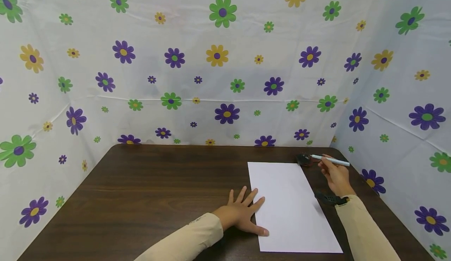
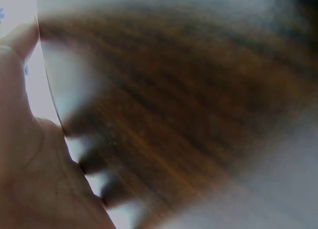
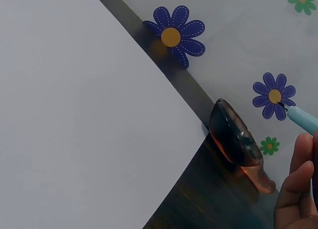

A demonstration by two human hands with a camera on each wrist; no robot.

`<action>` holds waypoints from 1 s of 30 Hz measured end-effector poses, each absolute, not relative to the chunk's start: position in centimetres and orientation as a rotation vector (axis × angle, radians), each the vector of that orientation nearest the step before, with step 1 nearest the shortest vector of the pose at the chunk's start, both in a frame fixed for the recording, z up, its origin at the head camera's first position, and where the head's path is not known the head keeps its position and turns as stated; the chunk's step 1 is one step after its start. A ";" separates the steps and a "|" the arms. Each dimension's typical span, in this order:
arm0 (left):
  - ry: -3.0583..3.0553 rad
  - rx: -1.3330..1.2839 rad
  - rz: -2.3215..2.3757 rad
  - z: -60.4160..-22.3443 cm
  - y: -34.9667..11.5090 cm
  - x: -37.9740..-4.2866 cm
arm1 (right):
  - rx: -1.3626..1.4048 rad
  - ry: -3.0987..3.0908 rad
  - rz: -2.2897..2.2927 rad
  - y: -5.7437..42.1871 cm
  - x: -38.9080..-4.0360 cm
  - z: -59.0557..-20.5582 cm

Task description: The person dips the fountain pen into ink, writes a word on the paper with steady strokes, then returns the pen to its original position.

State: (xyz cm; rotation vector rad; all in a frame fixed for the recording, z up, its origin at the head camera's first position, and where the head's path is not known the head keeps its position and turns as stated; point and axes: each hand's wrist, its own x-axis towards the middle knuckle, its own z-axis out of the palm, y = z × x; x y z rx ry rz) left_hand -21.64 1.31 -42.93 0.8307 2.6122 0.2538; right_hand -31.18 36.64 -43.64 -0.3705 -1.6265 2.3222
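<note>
A white sheet of paper (image 1: 289,206) lies on the dark wooden table. My left hand (image 1: 241,214) rests with spread fingers on its left edge, the thumb lower down on the sheet. In the left wrist view the palm (image 2: 39,164) shows at the left beside a blurred brown surface. Past the sheet's right side, my right hand (image 1: 336,176) pinches a slim pale-blue pen (image 1: 331,160) with a dark nib, pointing left. Near the sheet's far right corner sits a glossy dark rounded object with an amber tail (image 3: 236,134); the pen tip overlaps it in the head view.
A white cloth (image 1: 193,33) printed with purple, green and yellow flowers hangs behind the table (image 1: 141,190) and along both sides. A black strapped device (image 1: 330,199) sits on the right wrist. Bare wood extends left of the sheet.
</note>
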 end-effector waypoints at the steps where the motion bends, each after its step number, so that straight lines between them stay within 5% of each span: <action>1: 2.613 0.831 0.255 -42.9 1.3 -21.6 | -0.367 -1.631 2.316 36.6 -31.2 -43.7; 30: 2.607 0.824 0.269 -42.5 1.3 -21.4 | 0.024 -1.911 2.144 36.3 -31.9 -43.9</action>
